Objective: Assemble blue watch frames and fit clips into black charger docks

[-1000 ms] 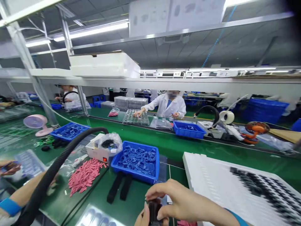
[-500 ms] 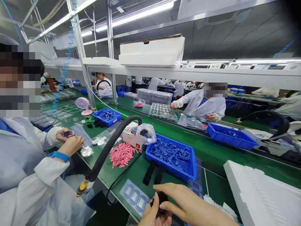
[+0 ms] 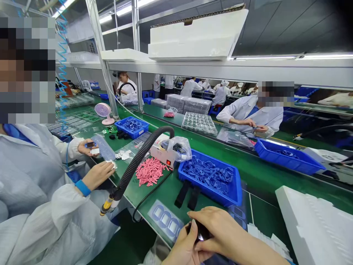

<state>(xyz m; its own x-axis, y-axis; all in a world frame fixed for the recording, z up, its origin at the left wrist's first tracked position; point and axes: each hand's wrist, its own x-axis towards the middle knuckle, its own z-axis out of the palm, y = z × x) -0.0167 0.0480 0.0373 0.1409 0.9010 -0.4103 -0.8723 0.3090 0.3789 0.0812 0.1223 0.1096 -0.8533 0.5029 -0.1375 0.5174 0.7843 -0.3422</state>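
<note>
Left hand [image 3: 183, 247], right hand [image 3: 223, 228] together at lower right, both clamped on small black part [image 3: 200, 232], beside blue plastic crate [image 3: 212, 194] of blue moulded pieces [image 3: 206, 172], clear blister tray [image 3: 164, 218] at lower centre

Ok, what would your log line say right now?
left hand: holds small dark object | right hand: holds same object | nearby: blue tray of blue parts

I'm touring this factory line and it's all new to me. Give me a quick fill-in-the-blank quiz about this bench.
1. The small object pinched between the left hand and right hand is ____.
2. The tray nearest the hands is ____.
3. The loose strips left of that tray are ____.

Missing words: black; blue; pink.
</note>
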